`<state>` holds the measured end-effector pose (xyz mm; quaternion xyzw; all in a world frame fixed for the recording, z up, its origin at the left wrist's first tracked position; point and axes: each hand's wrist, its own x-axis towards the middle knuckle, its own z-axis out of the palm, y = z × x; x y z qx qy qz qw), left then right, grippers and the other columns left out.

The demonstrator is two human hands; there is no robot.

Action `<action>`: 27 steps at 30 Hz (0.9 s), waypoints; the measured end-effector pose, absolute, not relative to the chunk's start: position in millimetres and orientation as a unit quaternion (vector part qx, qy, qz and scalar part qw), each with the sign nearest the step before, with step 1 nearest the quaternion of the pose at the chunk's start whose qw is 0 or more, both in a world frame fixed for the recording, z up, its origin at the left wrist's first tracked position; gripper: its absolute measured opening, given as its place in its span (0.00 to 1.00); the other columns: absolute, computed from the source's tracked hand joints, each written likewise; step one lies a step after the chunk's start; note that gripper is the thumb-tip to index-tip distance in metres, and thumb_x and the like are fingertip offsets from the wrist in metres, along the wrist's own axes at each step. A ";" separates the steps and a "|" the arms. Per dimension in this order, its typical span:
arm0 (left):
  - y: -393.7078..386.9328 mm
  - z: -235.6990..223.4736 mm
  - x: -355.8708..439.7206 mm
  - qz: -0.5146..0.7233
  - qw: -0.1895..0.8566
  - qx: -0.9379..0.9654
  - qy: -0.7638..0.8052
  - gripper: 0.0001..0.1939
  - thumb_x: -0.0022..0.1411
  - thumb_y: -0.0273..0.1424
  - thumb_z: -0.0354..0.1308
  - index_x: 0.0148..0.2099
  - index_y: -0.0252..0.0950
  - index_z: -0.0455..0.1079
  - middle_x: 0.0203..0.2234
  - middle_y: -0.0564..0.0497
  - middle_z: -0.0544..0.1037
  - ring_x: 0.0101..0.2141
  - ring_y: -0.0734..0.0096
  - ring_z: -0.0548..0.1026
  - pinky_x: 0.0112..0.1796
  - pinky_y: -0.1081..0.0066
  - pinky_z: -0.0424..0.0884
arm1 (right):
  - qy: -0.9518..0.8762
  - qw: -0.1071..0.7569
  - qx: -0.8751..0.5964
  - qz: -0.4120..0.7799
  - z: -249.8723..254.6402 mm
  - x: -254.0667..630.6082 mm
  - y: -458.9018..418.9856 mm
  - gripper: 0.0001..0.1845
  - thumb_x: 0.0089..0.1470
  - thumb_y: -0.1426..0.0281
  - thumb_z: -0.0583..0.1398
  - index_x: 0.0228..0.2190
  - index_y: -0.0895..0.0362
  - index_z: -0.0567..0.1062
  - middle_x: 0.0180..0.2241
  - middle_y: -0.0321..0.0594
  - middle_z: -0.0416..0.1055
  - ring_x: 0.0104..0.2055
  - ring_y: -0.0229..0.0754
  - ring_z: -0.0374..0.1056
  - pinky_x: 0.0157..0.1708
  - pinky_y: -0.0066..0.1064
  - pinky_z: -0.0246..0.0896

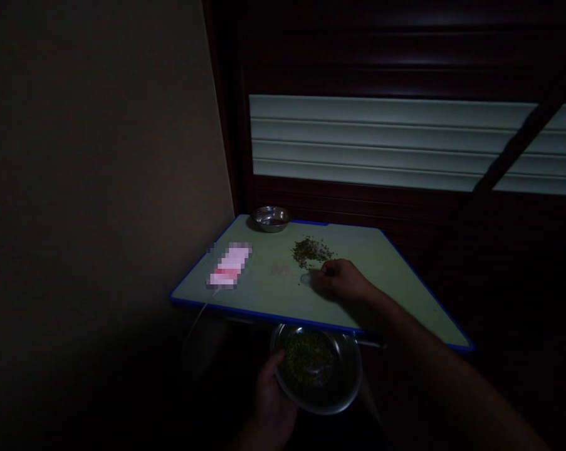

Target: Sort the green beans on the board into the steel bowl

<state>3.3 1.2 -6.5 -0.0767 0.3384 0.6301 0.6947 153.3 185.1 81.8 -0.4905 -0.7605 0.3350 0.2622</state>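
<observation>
My left hand [274,401] grips the rim of a steel bowl [346,382] below the table's front edge, thumb over the rim. Inside that bowl lies a heap of small green beans or seeds [306,354]. Over the tabletop, my right hand [343,279] has its fingers curled together; whatever they pinch is too small or too dark to make out. Just left of those fingers sits a small clear, shiny item [306,279]. Beyond the hand a loose patch of dark greenish grains [311,252] is spread on the table.
A second, smaller steel bowl [271,219] stands at the table's back left corner. A blurred-out phone-like object [230,266] with a cable [195,322] lies at left. The pale table [381,250] has a blue edge. A wall [123,156] rises on the left, dark panelling behind.
</observation>
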 end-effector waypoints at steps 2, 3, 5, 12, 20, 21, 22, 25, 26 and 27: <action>1.0 -6.1 3.4 0.632 0.694 -0.076 0.336 0.10 0.60 0.29 0.56 0.36 0.33 0.79 0.32 0.43 0.84 0.46 0.53 0.78 0.52 0.54 0.69 | -0.771 0.260 -0.481 0.326 82.2 152.4 189.0 0.07 0.43 0.68 0.62 0.21 0.59 0.72 0.20 0.36 0.67 0.23 0.35 0.59 0.23 0.27 0.53; 0.8 -6.2 3.4 0.633 0.694 -0.075 0.334 0.10 0.60 0.29 0.56 0.36 0.33 0.79 0.33 0.43 0.84 0.45 0.53 0.79 0.52 0.54 0.69 | -0.777 0.258 -0.472 0.327 83.1 151.8 190.3 0.07 0.43 0.68 0.62 0.22 0.59 0.72 0.21 0.37 0.68 0.24 0.35 0.60 0.24 0.27 0.54; 0.6 -6.9 3.4 0.636 0.693 -0.073 0.331 0.10 0.61 0.29 0.56 0.36 0.34 0.79 0.33 0.44 0.84 0.45 0.54 0.79 0.51 0.55 0.69 | -0.789 0.251 -0.449 0.336 85.9 150.8 191.2 0.07 0.44 0.67 0.62 0.22 0.59 0.72 0.22 0.37 0.69 0.25 0.36 0.61 0.26 0.28 0.55; 3.1 -8.8 3.5 0.633 0.689 -0.078 0.344 0.11 0.61 0.29 0.55 0.36 0.32 0.79 0.32 0.43 0.84 0.43 0.55 0.79 0.51 0.56 0.70 | -0.822 0.185 -0.387 0.375 94.6 149.8 186.9 0.08 0.45 0.66 0.61 0.23 0.59 0.72 0.22 0.35 0.68 0.24 0.34 0.60 0.26 0.26 0.55; 3.4 -2.7 4.4 0.645 0.678 -0.081 0.343 0.10 0.60 0.29 0.55 0.36 0.33 0.78 0.31 0.45 0.84 0.41 0.56 0.80 0.50 0.55 0.71 | -0.811 0.133 -0.371 0.433 97.8 142.2 173.1 0.08 0.42 0.67 0.63 0.24 0.60 0.73 0.22 0.33 0.67 0.24 0.33 0.59 0.26 0.26 0.55; 3.3 -3.0 4.4 0.645 0.677 -0.082 0.345 0.10 0.60 0.29 0.55 0.36 0.33 0.78 0.31 0.45 0.84 0.40 0.56 0.81 0.50 0.55 0.71 | -0.806 0.123 -0.370 0.444 98.1 142.6 170.8 0.08 0.42 0.67 0.63 0.24 0.60 0.73 0.21 0.33 0.67 0.23 0.33 0.58 0.25 0.26 0.54; 3.3 -3.7 4.3 0.645 0.676 -0.082 0.346 0.10 0.60 0.29 0.56 0.37 0.33 0.78 0.32 0.45 0.84 0.40 0.56 0.81 0.50 0.55 0.71 | -0.801 0.121 -0.376 0.451 97.9 143.5 168.7 0.08 0.42 0.67 0.63 0.24 0.60 0.72 0.21 0.32 0.66 0.23 0.32 0.58 0.25 0.26 0.54; 4.0 -6.0 4.0 0.650 0.677 -0.078 0.336 0.10 0.59 0.29 0.57 0.38 0.34 0.79 0.35 0.45 0.84 0.40 0.57 0.81 0.49 0.55 0.71 | -0.784 0.134 -0.393 0.461 96.3 147.0 163.4 0.06 0.42 0.69 0.62 0.23 0.60 0.72 0.20 0.33 0.65 0.22 0.33 0.58 0.24 0.26 0.53; 4.2 -6.3 3.9 0.650 0.678 -0.079 0.334 0.10 0.59 0.29 0.57 0.39 0.34 0.79 0.35 0.44 0.84 0.40 0.57 0.81 0.49 0.56 0.71 | -0.781 0.132 -0.389 0.470 95.9 148.0 161.8 0.06 0.42 0.69 0.62 0.24 0.60 0.72 0.21 0.33 0.66 0.23 0.33 0.58 0.25 0.27 0.54; 4.4 -6.2 3.9 0.649 0.679 -0.080 0.334 0.09 0.59 0.28 0.57 0.38 0.34 0.79 0.35 0.44 0.84 0.39 0.57 0.81 0.49 0.56 0.71 | -0.780 0.126 -0.381 0.481 95.7 148.7 160.3 0.05 0.42 0.70 0.62 0.24 0.60 0.73 0.21 0.34 0.66 0.23 0.33 0.58 0.25 0.27 0.54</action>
